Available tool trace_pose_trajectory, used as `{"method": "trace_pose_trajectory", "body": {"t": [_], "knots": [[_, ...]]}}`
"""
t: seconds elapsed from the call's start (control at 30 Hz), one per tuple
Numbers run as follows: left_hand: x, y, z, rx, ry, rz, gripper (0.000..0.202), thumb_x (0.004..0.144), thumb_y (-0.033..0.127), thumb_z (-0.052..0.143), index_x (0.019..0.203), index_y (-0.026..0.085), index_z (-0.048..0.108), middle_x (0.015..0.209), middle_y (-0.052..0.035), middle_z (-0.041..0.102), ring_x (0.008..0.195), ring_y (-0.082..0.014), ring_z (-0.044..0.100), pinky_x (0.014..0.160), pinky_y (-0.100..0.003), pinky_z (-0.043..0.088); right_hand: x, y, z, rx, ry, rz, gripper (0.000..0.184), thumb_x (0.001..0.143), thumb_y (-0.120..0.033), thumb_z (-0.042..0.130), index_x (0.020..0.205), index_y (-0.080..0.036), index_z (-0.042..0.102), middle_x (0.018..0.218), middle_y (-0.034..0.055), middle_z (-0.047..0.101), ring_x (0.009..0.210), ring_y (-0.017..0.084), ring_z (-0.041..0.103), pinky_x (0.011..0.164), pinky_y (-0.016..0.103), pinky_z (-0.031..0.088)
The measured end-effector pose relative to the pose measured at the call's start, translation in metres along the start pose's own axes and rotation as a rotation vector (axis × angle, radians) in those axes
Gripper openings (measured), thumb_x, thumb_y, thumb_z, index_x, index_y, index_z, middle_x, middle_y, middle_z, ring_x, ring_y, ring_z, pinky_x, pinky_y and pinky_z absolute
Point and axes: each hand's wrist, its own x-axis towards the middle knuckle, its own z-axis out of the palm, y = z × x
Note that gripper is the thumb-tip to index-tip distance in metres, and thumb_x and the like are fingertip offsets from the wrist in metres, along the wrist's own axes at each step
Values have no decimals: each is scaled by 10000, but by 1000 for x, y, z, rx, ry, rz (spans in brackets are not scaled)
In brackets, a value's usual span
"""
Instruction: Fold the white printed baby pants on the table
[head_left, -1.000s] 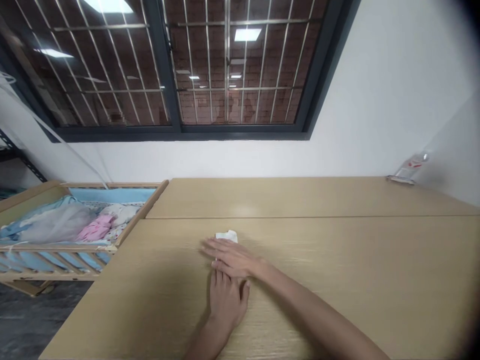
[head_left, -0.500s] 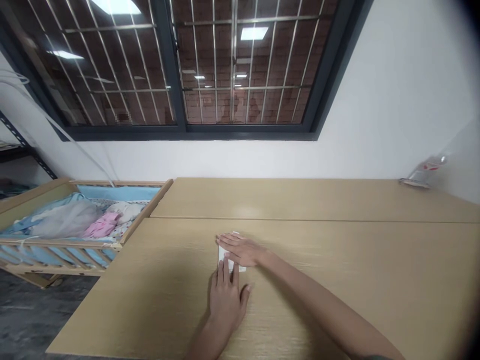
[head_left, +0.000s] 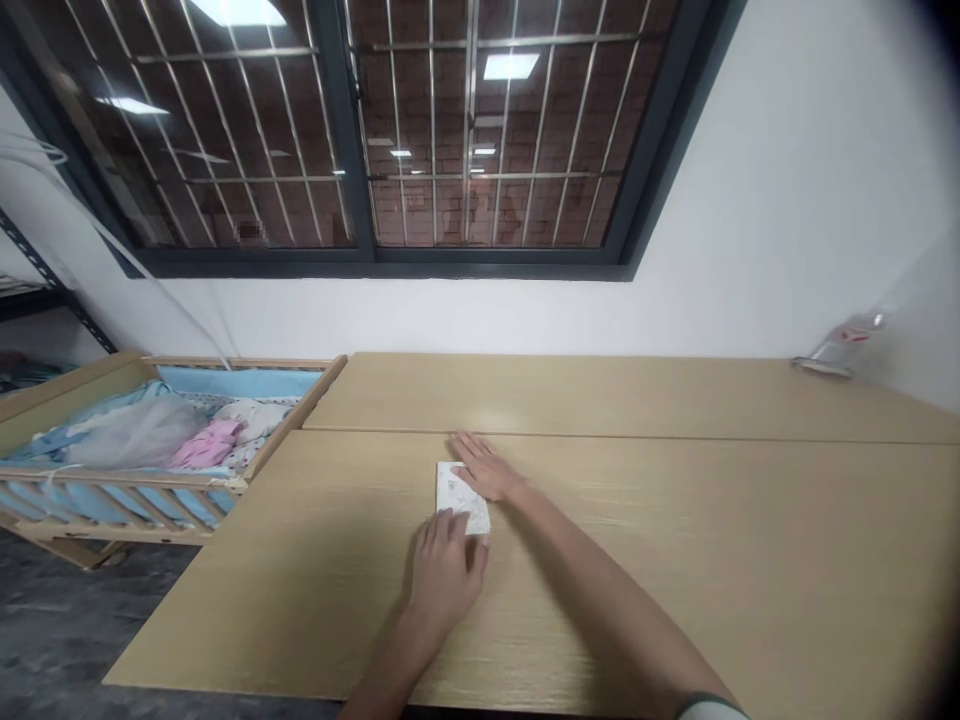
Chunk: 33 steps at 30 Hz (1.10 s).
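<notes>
A small white folded cloth (head_left: 459, 493) with a faint print lies flat on the wooden table (head_left: 675, 540) near its middle. My left hand (head_left: 442, 572) rests on the table with its fingertips on the cloth's near edge, fingers stretched out. My right hand (head_left: 484, 465) lies flat and open at the cloth's far right corner, its fingers pointing left and away, touching the cloth's edge.
A wooden baby cot (head_left: 150, 440) with blue lining, pink and white clothes and grey netting stands at the table's left. A clear plastic item (head_left: 836, 345) lies at the far right by the wall. A barred window (head_left: 360, 130) fills the wall ahead.
My right hand has slid off the top of the cloth toward its far right corner, baring most of the cloth. My left hand stays at the near edge.
</notes>
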Motion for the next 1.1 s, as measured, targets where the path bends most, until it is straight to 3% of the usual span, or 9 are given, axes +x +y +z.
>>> {"method": "trace_pose_trajectory", "body": {"t": [0.13,0.23,0.33,0.43,0.57,0.77,0.93,1.03,1.1], "knots": [[27,-20,-20,75,-120,-182,417,1015,461,414,1155,151,656,1136,-161,686,1089,-307,630,939,-413,468,-10,-10,10,40,217,243,777,975,-521,496,1614,-178,219,1623,203,282,1496,347,268,1202,511,235],[43,-27,-18,146,-234,-276,484,1009,509,403,1081,108,664,1124,-206,685,1104,-345,631,930,-429,455,-17,-14,21,149,327,367,810,887,-453,644,1569,-162,319,1395,194,472,1323,324,458,1130,462,353],[54,-26,-7,127,-276,-298,526,1000,533,415,1101,74,651,1136,-237,690,1097,-361,647,921,-436,453,-23,-15,31,309,365,356,585,888,-376,635,1415,-146,526,1238,147,547,1116,250,578,1023,374,452],[62,-23,0,68,-302,-279,441,1008,472,427,1120,100,635,1156,-204,707,1095,-324,665,900,-390,457,-25,-14,36,406,427,329,404,879,-308,632,1247,-141,646,1128,117,589,981,212,602,946,340,485],[63,-21,-1,-35,-301,-232,323,1025,379,415,1163,151,599,1152,-141,729,1066,-258,689,844,-315,457,-27,-18,35,458,503,326,300,829,-248,659,1113,-158,696,1012,79,622,946,211,592,918,345,490],[44,-22,-18,-128,-217,-233,279,1040,354,366,1135,190,571,1128,-129,728,1046,-244,688,825,-301,452,-35,-42,39,508,537,317,173,816,-256,664,950,-154,706,932,63,639,931,225,589,883,352,491],[9,-31,-53,-193,-134,-216,225,1021,348,367,1035,221,552,1059,-96,717,982,-221,675,820,-291,458,-47,-93,43,558,548,257,117,846,-244,640,920,-166,688,909,45,639,894,196,585,824,306,483],[-29,-48,-95,-281,-75,-169,253,996,417,372,896,239,522,892,-47,686,832,-212,642,754,-291,460,-63,-140,41,669,544,168,128,864,-284,646,927,-173,659,920,40,636,869,185,575,788,290,469],[-61,-63,-132,-338,-99,-127,304,970,499,396,838,251,511,803,-17,652,750,-208,607,701,-287,453,-78,-175,39,796,448,78,158,894,-334,633,951,-187,633,890,19,640,793,164,562,727,270,456]]}}
